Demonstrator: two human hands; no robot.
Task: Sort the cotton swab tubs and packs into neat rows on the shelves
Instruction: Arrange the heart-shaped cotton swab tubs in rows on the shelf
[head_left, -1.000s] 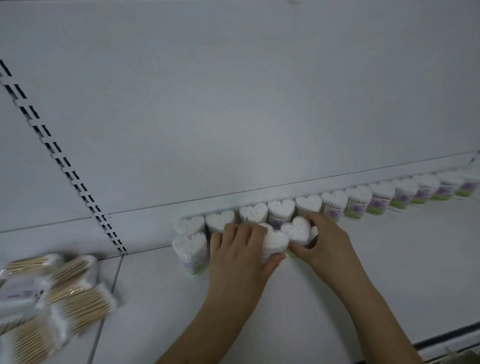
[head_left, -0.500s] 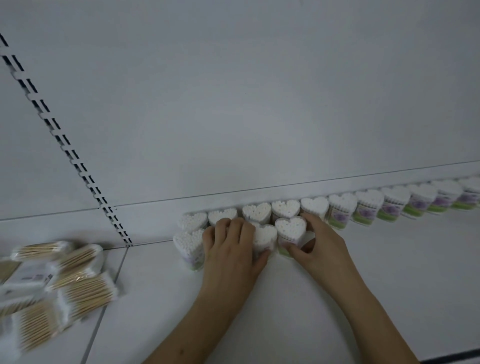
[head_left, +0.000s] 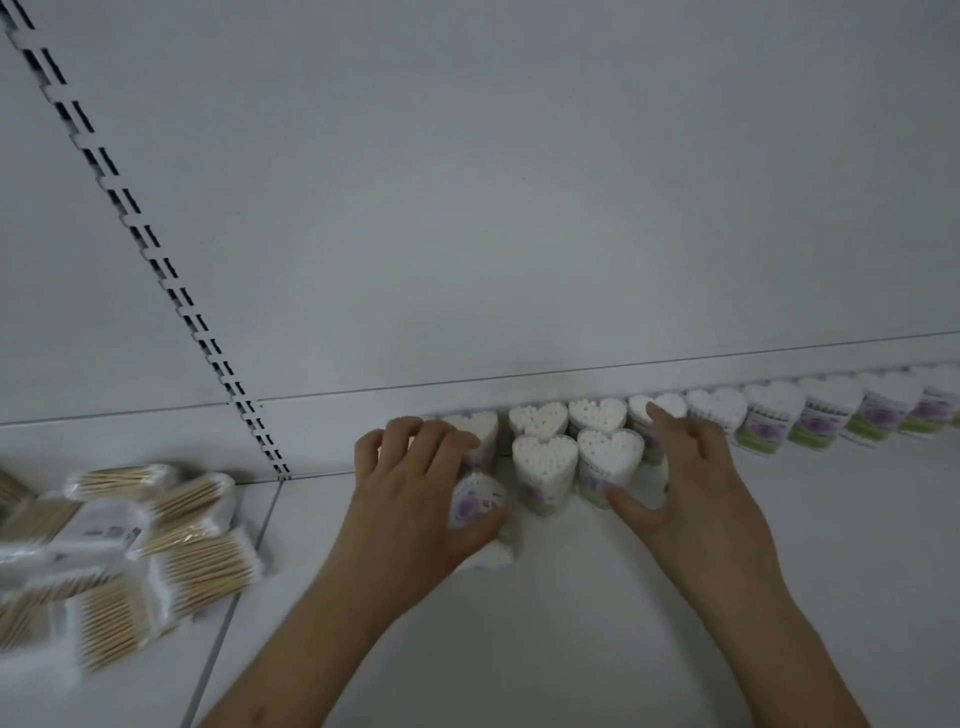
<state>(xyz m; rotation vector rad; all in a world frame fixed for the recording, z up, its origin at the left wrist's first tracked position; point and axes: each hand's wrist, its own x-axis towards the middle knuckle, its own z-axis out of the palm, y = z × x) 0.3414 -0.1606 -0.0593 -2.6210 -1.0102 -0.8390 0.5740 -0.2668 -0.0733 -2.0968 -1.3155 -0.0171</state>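
Tubs (head_left: 544, 460) sit in rows by the shelf (head_left: 571, 597) back wall while my left hand (head_left: 415, 499) grips a tipped tub (head_left: 475, 501) and my right hand (head_left: 680, 483), fingers spread, steadies another, so next I should stand mine up in front.

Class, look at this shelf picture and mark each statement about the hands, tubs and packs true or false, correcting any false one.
1. The left hand grips a tilted tub. True.
2. The heart-shaped tubs hold black swabs. False: the swab tips are white.
3. The packs of wooden-stick swabs lie to the left of the tubs. True.
4. The back row of tubs runs along the back wall. True.
5. The right hand rests on the packs. False: it is at the tubs, one finger on a back-row tub.
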